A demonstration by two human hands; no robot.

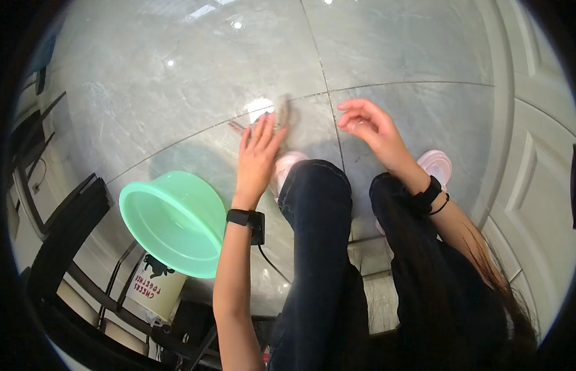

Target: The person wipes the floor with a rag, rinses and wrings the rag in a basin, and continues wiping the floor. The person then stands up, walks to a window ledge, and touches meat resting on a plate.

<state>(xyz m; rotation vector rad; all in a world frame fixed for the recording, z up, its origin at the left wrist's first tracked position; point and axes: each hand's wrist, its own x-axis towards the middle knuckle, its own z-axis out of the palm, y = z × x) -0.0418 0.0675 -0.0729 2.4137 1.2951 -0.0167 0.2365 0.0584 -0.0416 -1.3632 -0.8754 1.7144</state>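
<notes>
My left hand (259, 151) reaches down over the floor, fingers stretched out and slightly spread. Under and around its fingertips is a small, blurred, brownish thing with thin, leg-like parts (284, 110); my fingers hide its middle, and I cannot tell what it is. To the right, my right hand (374, 127) hovers above the floor with loosely bent fingers and nothing in it. A light green plastic basin (170, 226) stands tilted beside my left forearm.
Grey glossy tiles (399, 49) cover the floor, with bright reflections. My pink shoes (435, 166) are by my knees. At the left are a black metal frame (71, 235) and a cream bucket with lettering (155, 289). White panelled doors (535, 161) line the right side.
</notes>
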